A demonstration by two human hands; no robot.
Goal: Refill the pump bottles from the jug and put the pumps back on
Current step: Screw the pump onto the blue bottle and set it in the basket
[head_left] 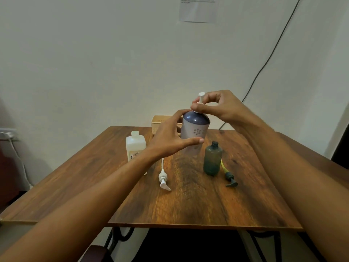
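non-task stuff: wood table (188, 205) under both hands; beige basket (160, 120) at far edge, just behind the left hand, partly hidden; paper sheet (198, 9) on wall, well above right hand, txt too small to read; black cable (273, 53) runs down wall beyond right hand

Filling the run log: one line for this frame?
left hand: steadies purple bottle | right hand: grips its pump collar | green bottle: open | two pumps: on table
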